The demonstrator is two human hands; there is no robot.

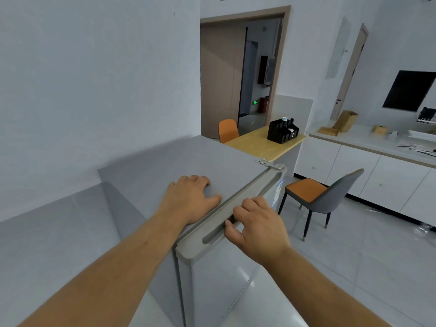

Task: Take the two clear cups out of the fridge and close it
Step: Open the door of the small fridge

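One grey fridge, low, door shut or nearly so; the two clear cups are not in sight, presumably inside. Left hand flat on the fridge top, fingers spread, holding nothing. Right hand, fingers curled into the recessed door handle. Risk: a sharp pull could rock the cabinet and topple the cups within.

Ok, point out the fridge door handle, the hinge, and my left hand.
fridge door handle [218, 233], head view, on the recessed grip slot.
hinge [270, 163], head view, on the metal plate.
left hand [188, 200], head view, on the back of the hand.
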